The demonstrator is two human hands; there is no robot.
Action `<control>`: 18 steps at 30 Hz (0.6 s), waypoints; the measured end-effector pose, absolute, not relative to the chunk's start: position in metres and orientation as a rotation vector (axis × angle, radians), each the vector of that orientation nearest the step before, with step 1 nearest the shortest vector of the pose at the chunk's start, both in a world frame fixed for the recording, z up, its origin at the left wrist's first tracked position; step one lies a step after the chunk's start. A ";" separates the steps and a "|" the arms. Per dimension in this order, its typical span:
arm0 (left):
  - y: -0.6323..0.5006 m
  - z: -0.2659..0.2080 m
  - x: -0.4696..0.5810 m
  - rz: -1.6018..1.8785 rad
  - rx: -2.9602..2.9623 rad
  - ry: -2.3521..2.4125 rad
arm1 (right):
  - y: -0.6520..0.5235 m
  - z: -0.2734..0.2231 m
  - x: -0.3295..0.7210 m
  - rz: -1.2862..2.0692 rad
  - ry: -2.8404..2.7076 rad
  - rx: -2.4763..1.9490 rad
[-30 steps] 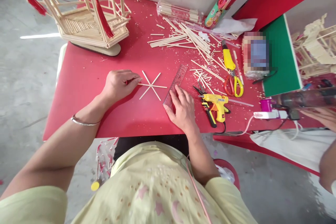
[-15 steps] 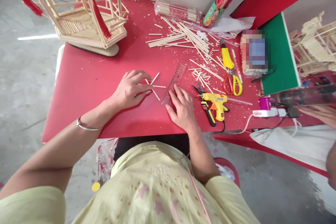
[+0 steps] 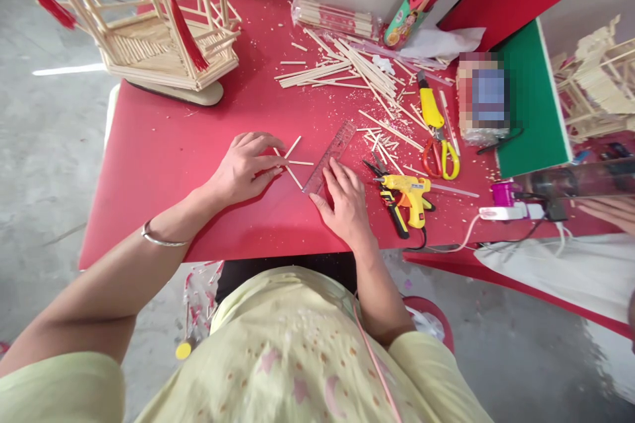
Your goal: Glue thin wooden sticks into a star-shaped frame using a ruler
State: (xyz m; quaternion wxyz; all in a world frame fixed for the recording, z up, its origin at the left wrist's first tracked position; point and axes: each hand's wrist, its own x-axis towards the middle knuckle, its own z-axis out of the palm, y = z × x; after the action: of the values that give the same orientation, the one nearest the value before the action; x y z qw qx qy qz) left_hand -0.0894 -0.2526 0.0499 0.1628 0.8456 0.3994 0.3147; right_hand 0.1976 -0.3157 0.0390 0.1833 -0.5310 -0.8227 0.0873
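Several thin wooden sticks (image 3: 300,162) lie in a star-like, crossed arrangement on the red table. My left hand (image 3: 248,164) holds them down at their left side, its fingertips on the sticks and partly hiding where they meet. Right of them is a clear plastic ruler (image 3: 337,145), lying slantwise. The fingers of my right hand (image 3: 344,201) grip its near part, with the thumb by the lower edge. The ruler's near end appears to meet the tip of the lower stick.
Loose sticks (image 3: 367,69) and offcuts lie behind. To the right are a yellow glue gun (image 3: 409,195), pliers (image 3: 395,215), red-and-yellow-handled scissors (image 3: 441,155) and a yellow utility knife (image 3: 429,108). A stick-built pavilion model (image 3: 169,56) stands at the back left. Another person's hand (image 3: 608,211) is far right.
My right hand has turned the ruler a little clockwise and brought its near end to the lower stick's tip. My left hand stays on the sticks, nearly still.
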 end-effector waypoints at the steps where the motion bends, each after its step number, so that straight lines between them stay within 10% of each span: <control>1: -0.252 0.050 -0.090 0.904 2.412 1.132 | -0.316 0.038 0.197 0.254 -2.316 -1.501; 18: -0.257 0.045 -0.085 0.783 2.530 1.011 | -0.318 0.038 0.195 0.272 -2.278 -1.525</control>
State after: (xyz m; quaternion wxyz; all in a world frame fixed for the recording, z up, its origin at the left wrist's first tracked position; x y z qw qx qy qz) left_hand -0.0853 -0.2571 0.0450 0.1529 0.8819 0.3525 0.2730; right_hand 0.1952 -0.3178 0.0385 0.1923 -0.5432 -0.8115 0.0969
